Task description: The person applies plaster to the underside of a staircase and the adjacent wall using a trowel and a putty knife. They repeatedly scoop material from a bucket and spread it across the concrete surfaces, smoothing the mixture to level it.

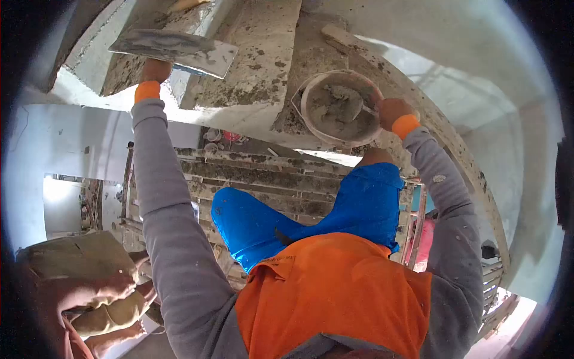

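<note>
My left hand (156, 70) is closed beneath a flat rectangular plastering trowel (179, 51), whose wide blade is smeared with grey mortar. At the right, a round bucket (311, 110) stands on the stained concrete step and holds wet grey mortar (341, 110). My right hand (396, 112) is closed at the bucket's right rim, around the handle of a small trowel (369, 110) that reaches into the mortar. The trowel's tip is hidden in the mortar.
Dirty concrete steps (251, 66) run across the top. Wooden scaffold planks (269, 179) lie below, under my knees. A curved ledge (412, 81) borders the right side. Folded brown material (89, 269) is at the lower left.
</note>
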